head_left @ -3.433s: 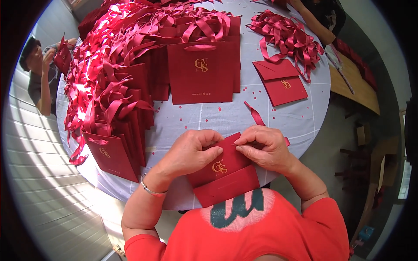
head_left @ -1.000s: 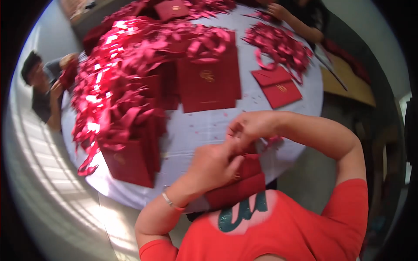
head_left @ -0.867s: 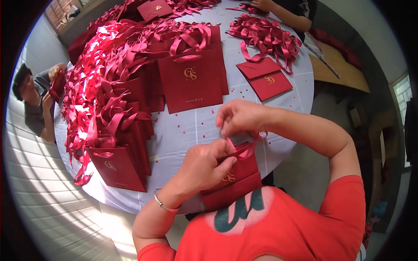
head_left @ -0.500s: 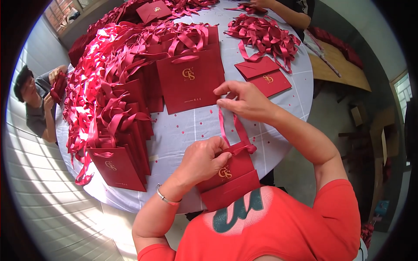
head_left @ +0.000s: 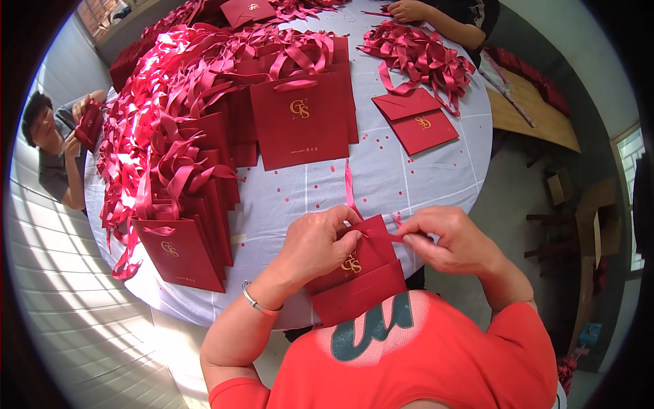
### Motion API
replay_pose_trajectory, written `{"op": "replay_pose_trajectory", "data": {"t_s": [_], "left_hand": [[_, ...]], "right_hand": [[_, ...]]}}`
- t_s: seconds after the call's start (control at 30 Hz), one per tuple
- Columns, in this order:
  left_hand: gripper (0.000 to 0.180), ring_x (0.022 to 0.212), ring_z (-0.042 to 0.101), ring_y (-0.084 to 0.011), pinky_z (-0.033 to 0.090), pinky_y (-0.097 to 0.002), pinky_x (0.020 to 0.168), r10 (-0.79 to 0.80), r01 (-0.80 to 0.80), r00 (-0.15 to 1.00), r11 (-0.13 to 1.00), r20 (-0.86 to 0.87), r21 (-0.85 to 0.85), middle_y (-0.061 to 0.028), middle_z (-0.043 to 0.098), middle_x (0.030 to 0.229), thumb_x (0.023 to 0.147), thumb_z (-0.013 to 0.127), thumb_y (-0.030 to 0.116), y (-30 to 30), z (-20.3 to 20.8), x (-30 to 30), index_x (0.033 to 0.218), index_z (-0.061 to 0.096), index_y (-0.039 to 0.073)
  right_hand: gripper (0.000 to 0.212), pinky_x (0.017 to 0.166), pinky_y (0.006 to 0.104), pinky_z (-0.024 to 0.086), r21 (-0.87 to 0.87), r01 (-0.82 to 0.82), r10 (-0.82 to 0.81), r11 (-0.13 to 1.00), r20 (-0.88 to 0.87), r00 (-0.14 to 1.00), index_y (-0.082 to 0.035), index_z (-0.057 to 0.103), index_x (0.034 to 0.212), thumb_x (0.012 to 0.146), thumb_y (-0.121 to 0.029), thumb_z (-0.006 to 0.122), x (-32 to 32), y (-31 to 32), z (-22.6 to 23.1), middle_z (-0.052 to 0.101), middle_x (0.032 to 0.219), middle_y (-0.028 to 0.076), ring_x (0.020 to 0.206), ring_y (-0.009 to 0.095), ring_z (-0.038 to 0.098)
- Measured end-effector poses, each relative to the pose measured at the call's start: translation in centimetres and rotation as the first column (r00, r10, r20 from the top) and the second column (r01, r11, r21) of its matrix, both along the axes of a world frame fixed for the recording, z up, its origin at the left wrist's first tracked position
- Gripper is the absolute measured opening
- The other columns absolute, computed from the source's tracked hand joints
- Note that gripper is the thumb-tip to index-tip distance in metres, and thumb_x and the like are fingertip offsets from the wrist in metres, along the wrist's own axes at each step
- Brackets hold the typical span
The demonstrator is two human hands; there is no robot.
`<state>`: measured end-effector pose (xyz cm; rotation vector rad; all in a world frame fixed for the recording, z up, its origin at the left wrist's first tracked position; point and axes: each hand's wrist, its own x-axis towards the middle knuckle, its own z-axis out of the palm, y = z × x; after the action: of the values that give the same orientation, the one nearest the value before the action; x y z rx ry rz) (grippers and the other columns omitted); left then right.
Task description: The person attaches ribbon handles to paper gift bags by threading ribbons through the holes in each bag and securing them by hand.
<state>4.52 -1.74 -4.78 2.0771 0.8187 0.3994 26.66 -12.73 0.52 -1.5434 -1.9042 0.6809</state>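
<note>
A flattened dark red paper gift bag [head_left: 361, 290] with a gold emblem lies at the table's near edge, right in front of my body. My left hand [head_left: 315, 247] is closed in a pinch at the bag's top edge, where a ribbon passes through. From there a loose pink-red ribbon [head_left: 349, 187] stretches away over the cloth. To the right of the bag, my right hand [head_left: 453, 240] pinches the other part of the ribbon, pulled out sideways from the bag. The ribbon under my left fingertips is partly hidden.
Upright red bags with ribbon handles [head_left: 300, 123] crowd the table's left and middle. A ribbon heap [head_left: 422, 58] and flat folded bags [head_left: 419, 123] lie at the right. Red dots speckle the white tablecloth [head_left: 286, 198]. One person [head_left: 58, 150] handles a bag at left; another's arm [head_left: 443, 24] reaches in at the back.
My right hand has come down and right from above the bag, drawing the ribbon sideways. The raised ribbon loop is gone, and one ribbon length lies on the cloth. My left hand stays at the bag's top.
</note>
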Motion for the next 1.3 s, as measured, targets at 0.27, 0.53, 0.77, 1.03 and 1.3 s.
{"op": "replay_pose_trajectory", "data": {"t_s": [0.27,0.53,0.77,1.03,1.3], "left_hand": [[0.018,0.077,0.072,-0.0293,0.055,-0.0376,0.069,0.011,-0.01,0.997,1.0,-0.078,0.013,-0.0136,0.073,0.082,0.084,0.07,0.02,-0.1,-0.1,0.3,0.097,0.069,0.008],[0.018,0.077,0.071,-0.0297,0.055,-0.0388,0.069,0.029,-0.026,0.995,0.999,-0.093,0.04,-0.0126,0.074,0.082,0.084,0.07,0.021,-0.4,-0.1,0.2,0.097,0.071,0.008],[0.017,0.077,0.071,-0.0307,0.055,-0.0398,0.07,0.017,-0.015,0.996,0.999,-0.088,0.032,-0.012,0.074,0.082,0.084,0.07,0.021,-0.5,-0.2,0.2,0.097,0.07,0.01],[0.019,0.078,0.071,-0.0303,0.055,-0.0398,0.07,0.006,0.0,0.996,0.998,-0.094,0.06,-0.0123,0.074,0.084,0.085,0.07,0.021,-0.5,0.0,0.0,0.1,0.069,0.011],[0.017,0.076,0.071,-0.029,0.055,-0.0375,0.068,0.05,-0.048,0.998,0.998,-0.03,0.046,-0.0139,0.073,0.082,0.083,0.071,0.017,-0.5,-0.2,0.2,0.093,0.072,0.003]], "right_hand": [[0.013,0.057,0.0303,0.05,-0.132,-0.009,-0.022,0.991,-0.229,0.973,0.0,0.07,0.092,0.083,0.003,0.061,-1.3,-1.1,1.4,0.067,0.075,0.01,0.061,0.019,0.064],[0.018,0.06,0.0282,0.05,-0.139,-0.2,0.16,0.97,-0.256,0.953,-0.001,0.071,0.098,0.082,0.003,0.063,-0.6,-1.0,1.6,0.07,0.08,0.008,0.066,0.014,0.065],[0.036,0.076,0.0321,0.054,-0.119,-0.399,0.049,0.909,-0.921,0.386,0.006,0.065,0.108,0.072,0.013,0.069,1.4,-0.4,0.1,0.069,0.097,0.016,0.086,0.021,0.068],[0.013,0.071,0.0258,0.045,0.136,0.053,0.061,0.989,-0.71,0.701,-0.001,0.07,0.088,0.08,-0.001,0.08,0.1,0.5,-0.5,0.064,0.085,0.007,0.078,0.013,0.058],[0.022,0.077,0.0282,0.047,0.345,0.345,0.103,0.873,-0.822,0.56,-0.001,0.068,0.103,0.098,-0.023,0.064,-0.2,2.7,-0.9,0.063,0.098,0.009,0.079,0.017,0.058]]}}
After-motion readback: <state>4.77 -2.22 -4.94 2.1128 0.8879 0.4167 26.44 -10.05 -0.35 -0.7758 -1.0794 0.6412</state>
